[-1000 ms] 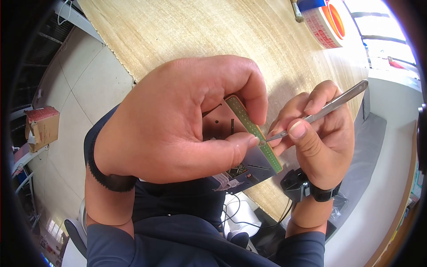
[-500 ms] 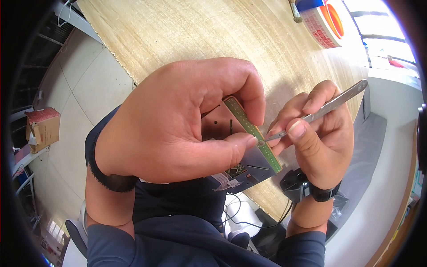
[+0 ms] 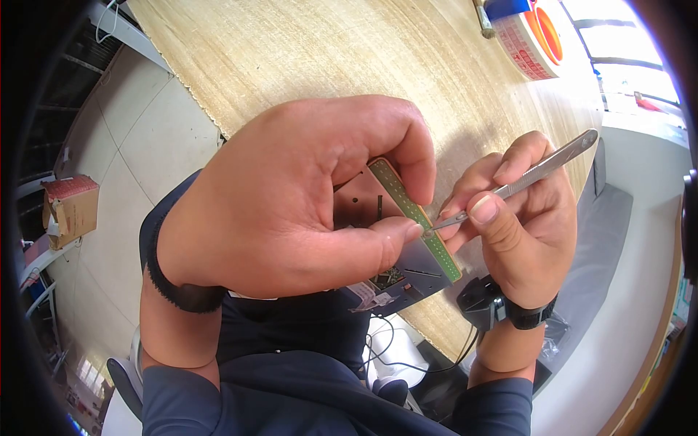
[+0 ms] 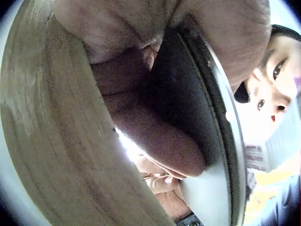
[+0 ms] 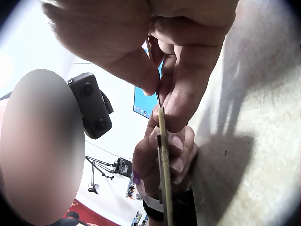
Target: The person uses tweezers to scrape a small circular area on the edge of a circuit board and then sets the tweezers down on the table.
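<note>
My left hand (image 3: 291, 196) grips a flat panel (image 3: 358, 207), fingers curled over its far side and thumb across its face. Along the panel's edge runs a green circuit-board strip (image 3: 443, 260) with rows of small pale dots. My right hand (image 3: 534, 232) pinches a slim metal scalpel (image 3: 545, 168) between thumb and fingers. Its tip meets the green strip close to my left thumb's end. From the right wrist, the board (image 5: 165, 174) shows edge-on. In the left wrist view the panel's dark underside (image 4: 176, 94) lies against my left fingers.
Below the hands stretches a wooden table (image 3: 291, 51). At its far right stand a white tub with red print (image 3: 525, 47) and a brush (image 3: 485, 20). A torn cardboard box (image 3: 71, 211) sits off to the left. A black cable (image 3: 429, 369) hangs below the panel.
Both hands keep their hold, and the panel stays nearly still. The scalpel's handle has shifted very slightly, with its tip remaining at the same spot on the strip.
</note>
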`<state>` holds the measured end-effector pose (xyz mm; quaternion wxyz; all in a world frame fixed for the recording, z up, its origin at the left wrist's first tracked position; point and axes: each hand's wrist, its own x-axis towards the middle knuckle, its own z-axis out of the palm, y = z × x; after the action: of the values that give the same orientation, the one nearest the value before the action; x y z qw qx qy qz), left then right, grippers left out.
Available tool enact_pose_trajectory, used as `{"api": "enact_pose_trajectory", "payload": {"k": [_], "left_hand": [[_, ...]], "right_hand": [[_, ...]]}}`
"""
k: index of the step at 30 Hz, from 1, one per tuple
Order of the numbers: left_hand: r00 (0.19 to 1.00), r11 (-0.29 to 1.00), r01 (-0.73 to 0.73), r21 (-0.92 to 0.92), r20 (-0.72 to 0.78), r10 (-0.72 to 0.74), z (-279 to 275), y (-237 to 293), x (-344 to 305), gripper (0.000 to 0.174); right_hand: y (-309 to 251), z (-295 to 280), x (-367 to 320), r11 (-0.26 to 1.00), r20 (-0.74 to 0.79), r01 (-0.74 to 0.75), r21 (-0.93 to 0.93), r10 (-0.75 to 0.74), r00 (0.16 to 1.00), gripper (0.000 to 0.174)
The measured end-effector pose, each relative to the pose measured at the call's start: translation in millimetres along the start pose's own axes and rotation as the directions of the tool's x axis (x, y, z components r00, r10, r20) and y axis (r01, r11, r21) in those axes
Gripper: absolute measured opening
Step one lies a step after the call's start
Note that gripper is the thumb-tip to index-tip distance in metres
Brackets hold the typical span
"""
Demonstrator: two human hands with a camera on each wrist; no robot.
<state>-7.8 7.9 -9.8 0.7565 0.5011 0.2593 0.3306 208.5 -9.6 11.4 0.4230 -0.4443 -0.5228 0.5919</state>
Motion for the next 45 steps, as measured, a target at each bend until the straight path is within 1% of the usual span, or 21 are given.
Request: {"api": "enact_pose_trajectory", "payload": {"k": [5, 8, 13, 19, 25, 45], "left_hand": [[1.0, 1.0, -0.014, -0.025, -0.005, 0.014, 2.0, -0.6, -0.4, 0.025], [1.0, 1.0, -0.021, 0.007, 0.003, 0.021, 1.4, -1.3, -0.2, 0.025], [1.0, 0.999, 0.006, -0.042, 0.023, -0.005, 1.4, 0.0, -0.3, 0.025], [0.999, 0.999, -0.016, -0.041, 0.031, 0.018, 1.5, -1.8, 0.8, 0.024], [0.999, 0.997, -0.006, -0.071, 0.032, 0.008, 2.3, -1.6, 1.4, 0.024], [1.0, 0.998, -0.004, -0.07, 0.013, 0.005, 3.3, -0.9, 1.4, 0.023]], "right_hand": [[-0.5, 1.1, -0.2, 1.0, -0.004, 0.001, 0.004, -0.001, 1.0, 0.028], [0.2, 0.7, 0.0, 1.0, 0.0, 0.007, -0.005, -0.007, 1.0, 0.028], [-0.5, 1.5, -0.1, 1.0, -0.001, 0.005, -0.008, -0.005, 1.0, 0.029], [-0.5, 1.5, 0.2, 1.0, 0.005, 0.007, -0.007, -0.007, 1.0, 0.03], [-0.8, 2.0, 0.1, 1.0, 0.007, 0.01, -0.027, -0.01, 1.0, 0.031], [-0.8, 3.0, 0.3, 1.0, -0.009, 0.001, -0.029, -0.001, 1.0, 0.031]]}}
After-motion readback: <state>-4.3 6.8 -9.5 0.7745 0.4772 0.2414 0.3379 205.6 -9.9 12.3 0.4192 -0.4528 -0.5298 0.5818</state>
